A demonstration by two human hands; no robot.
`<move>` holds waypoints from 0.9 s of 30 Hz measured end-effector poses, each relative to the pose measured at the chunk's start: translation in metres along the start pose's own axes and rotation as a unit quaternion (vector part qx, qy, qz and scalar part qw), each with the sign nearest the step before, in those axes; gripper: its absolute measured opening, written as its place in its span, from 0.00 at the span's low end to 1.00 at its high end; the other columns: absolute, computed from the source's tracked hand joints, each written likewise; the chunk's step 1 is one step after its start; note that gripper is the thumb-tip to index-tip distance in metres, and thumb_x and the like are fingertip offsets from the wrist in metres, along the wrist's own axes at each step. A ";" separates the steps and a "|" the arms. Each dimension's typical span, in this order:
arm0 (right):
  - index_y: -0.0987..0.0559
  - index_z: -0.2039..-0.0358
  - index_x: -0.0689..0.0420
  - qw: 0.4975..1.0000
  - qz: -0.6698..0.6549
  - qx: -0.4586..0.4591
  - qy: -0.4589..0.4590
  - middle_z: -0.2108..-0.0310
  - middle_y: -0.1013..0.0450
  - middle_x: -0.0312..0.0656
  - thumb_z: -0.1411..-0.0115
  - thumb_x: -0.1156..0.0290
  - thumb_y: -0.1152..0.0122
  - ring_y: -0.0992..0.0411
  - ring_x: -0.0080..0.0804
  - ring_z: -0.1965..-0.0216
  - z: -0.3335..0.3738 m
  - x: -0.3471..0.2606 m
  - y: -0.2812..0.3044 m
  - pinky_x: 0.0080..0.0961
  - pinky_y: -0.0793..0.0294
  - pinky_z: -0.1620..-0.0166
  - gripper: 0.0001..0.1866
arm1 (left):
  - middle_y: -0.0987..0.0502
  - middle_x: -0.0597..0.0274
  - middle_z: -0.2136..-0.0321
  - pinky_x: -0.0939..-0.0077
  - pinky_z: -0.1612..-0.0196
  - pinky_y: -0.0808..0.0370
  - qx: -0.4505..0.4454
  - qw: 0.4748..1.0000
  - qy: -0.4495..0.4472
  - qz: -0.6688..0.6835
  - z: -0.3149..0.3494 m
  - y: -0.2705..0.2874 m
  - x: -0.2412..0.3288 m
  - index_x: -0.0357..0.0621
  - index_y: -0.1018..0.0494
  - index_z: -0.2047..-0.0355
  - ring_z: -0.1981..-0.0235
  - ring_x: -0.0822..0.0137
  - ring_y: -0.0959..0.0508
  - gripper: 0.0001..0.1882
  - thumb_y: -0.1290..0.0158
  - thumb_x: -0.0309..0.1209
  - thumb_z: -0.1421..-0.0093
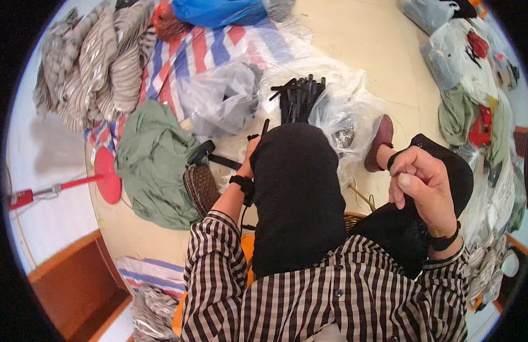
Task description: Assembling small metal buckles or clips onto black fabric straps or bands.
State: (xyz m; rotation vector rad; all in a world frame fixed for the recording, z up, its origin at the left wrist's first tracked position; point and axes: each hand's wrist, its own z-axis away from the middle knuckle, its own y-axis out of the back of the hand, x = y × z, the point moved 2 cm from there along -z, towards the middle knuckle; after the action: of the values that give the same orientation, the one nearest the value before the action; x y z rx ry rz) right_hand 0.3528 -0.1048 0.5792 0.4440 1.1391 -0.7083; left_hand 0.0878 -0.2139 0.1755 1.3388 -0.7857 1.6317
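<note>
My left hand (251,156) is beside my raised left knee, which hides part of its fingers. It is closed on a narrow black strap (265,127), whose end sticks up above the fingers. Left of that wrist lies a green cloth bag (156,165) with a black buckle and strap (225,162) and a brown patterned panel (200,188). Over my right thigh, my right hand (422,181) is raised with fingers curled and thumb pressed in; what it holds, if anything, is hidden. Beyond my knee stands a bundle of black straps (300,97).
Clear plastic bags (221,100) and a striped woven sheet (190,54) lie ahead. Striped fabric (99,62) is piled far left, near a red round-based stand (108,176). More bags and green cloth (455,114) line the right side. A wicker basket (353,220) shows between my legs.
</note>
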 end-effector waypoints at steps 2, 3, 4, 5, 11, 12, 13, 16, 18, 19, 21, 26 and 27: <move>0.30 0.68 0.62 0.999 0.038 0.008 0.011 0.80 0.33 0.34 0.42 0.74 0.50 0.35 0.18 0.80 -0.009 0.001 0.008 0.15 0.36 0.75 0.05 | 0.27 0.60 0.82 0.75 0.75 0.33 -0.075 0.997 -0.002 -0.030 -0.018 -0.020 0.045 0.35 0.27 0.69 0.81 0.68 0.28 0.11 0.54 0.28 0.49; 0.30 0.68 0.62 0.999 0.034 0.025 0.012 0.80 0.33 0.34 0.42 0.74 0.50 0.35 0.18 0.80 -0.010 0.005 0.013 0.15 0.36 0.75 0.05 | 0.27 0.61 0.82 0.75 0.75 0.33 -0.112 0.993 -0.005 -0.045 -0.028 -0.031 0.065 0.35 0.27 0.69 0.81 0.69 0.28 0.11 0.54 0.28 0.49; 0.30 0.68 0.62 0.999 -0.008 0.031 -0.005 0.80 0.33 0.34 0.42 0.74 0.50 0.35 0.18 0.80 -0.011 0.012 0.019 0.15 0.36 0.75 0.05 | 0.27 0.61 0.82 0.75 0.75 0.33 -0.148 0.987 -0.009 -0.059 -0.037 -0.044 0.076 0.35 0.27 0.69 0.81 0.69 0.28 0.11 0.54 0.27 0.49; 0.30 0.68 0.62 0.998 -0.058 0.015 -0.026 0.81 0.33 0.34 0.42 0.74 0.50 0.35 0.18 0.80 -0.015 0.019 0.019 0.15 0.36 0.75 0.04 | 0.27 0.61 0.82 0.75 0.75 0.33 -0.146 0.987 -0.001 -0.070 -0.040 -0.038 0.074 0.35 0.27 0.69 0.81 0.69 0.28 0.11 0.54 0.27 0.49; 0.30 0.67 0.62 0.994 -0.085 0.028 -0.055 0.80 0.32 0.34 0.41 0.73 0.49 0.35 0.17 0.80 -0.004 0.018 0.036 0.13 0.35 0.75 0.06 | 0.27 0.62 0.85 0.77 0.78 0.35 -0.027 0.981 0.185 -0.048 -0.076 -0.057 0.070 0.34 0.27 0.74 0.82 0.72 0.29 0.07 0.53 0.25 0.52; 0.30 0.67 0.63 0.993 -0.095 0.023 -0.063 0.79 0.32 0.35 0.41 0.73 0.49 0.35 0.17 0.80 -0.005 0.017 0.035 0.13 0.35 0.75 0.06 | 0.27 0.62 0.84 0.78 0.79 0.35 -0.046 0.979 0.188 -0.058 -0.084 -0.055 0.067 0.34 0.27 0.74 0.83 0.72 0.29 0.07 0.52 0.26 0.51; 0.30 0.67 0.63 0.991 -0.105 0.024 -0.075 0.79 0.32 0.35 0.41 0.74 0.49 0.34 0.17 0.79 -0.002 0.014 0.036 0.13 0.35 0.75 0.06 | 0.27 0.62 0.84 0.78 0.79 0.35 -0.056 0.978 0.194 -0.059 -0.088 -0.061 0.067 0.34 0.27 0.74 0.83 0.72 0.29 0.07 0.52 0.26 0.51; 0.30 0.67 0.64 0.992 -0.094 0.041 -0.071 0.78 0.32 0.36 0.41 0.73 0.48 0.34 0.17 0.79 0.000 0.009 0.042 0.12 0.34 0.74 0.06 | 0.27 0.64 0.85 0.81 0.79 0.35 -0.113 0.975 0.187 -0.039 -0.097 -0.083 0.067 0.35 0.26 0.76 0.83 0.75 0.30 0.08 0.49 0.29 0.50; 0.30 0.67 0.64 0.991 -0.092 0.080 -0.061 0.79 0.32 0.36 0.41 0.73 0.48 0.34 0.17 0.80 -0.003 0.007 0.049 0.12 0.34 0.75 0.06 | 0.28 0.65 0.85 0.81 0.79 0.35 -0.167 0.970 0.170 -0.047 -0.101 -0.097 0.076 0.35 0.26 0.77 0.84 0.75 0.30 0.08 0.49 0.29 0.50; 0.31 0.67 0.64 0.988 -0.107 0.107 -0.041 0.80 0.32 0.37 0.42 0.73 0.48 0.34 0.18 0.81 -0.005 0.007 0.054 0.13 0.35 0.75 0.07 | 0.28 0.66 0.85 0.81 0.79 0.35 -0.210 0.965 0.148 -0.052 -0.102 -0.107 0.087 0.35 0.26 0.77 0.84 0.76 0.30 0.08 0.49 0.30 0.50; 0.31 0.68 0.63 0.980 -0.141 0.139 -0.029 0.81 0.32 0.38 0.42 0.71 0.48 0.34 0.20 0.82 -0.009 0.005 0.061 0.14 0.35 0.76 0.08 | 0.28 0.68 0.84 0.83 0.79 0.36 -0.292 0.947 0.089 -0.100 -0.110 -0.121 0.092 0.38 0.25 0.73 0.82 0.78 0.31 0.08 0.48 0.31 0.47; 0.32 0.69 0.63 0.973 -0.174 0.151 -0.008 0.83 0.33 0.39 0.43 0.69 0.47 0.34 0.22 0.84 -0.007 0.000 0.067 0.15 0.34 0.77 0.10 | 0.24 0.58 0.81 0.76 0.72 0.31 -0.474 0.840 -0.114 -0.238 -0.110 -0.194 0.117 0.39 0.24 0.67 0.79 0.68 0.25 0.11 0.47 0.29 0.51; 0.32 0.69 0.63 0.973 -0.174 0.153 0.004 0.83 0.33 0.39 0.43 0.69 0.47 0.34 0.22 0.84 -0.009 -0.006 0.065 0.15 0.34 0.77 0.10 | 0.23 0.53 0.76 0.72 0.68 0.28 -0.502 0.824 -0.148 -0.218 -0.106 -0.200 0.107 0.41 0.24 0.64 0.74 0.59 0.23 0.13 0.47 0.29 0.52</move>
State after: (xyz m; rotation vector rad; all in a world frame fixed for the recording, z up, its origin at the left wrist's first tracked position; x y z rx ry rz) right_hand 0.3918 -0.0512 0.5797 0.5111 1.1311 -1.1998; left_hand 0.2166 -0.0104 0.2460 0.8661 -1.1806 0.4596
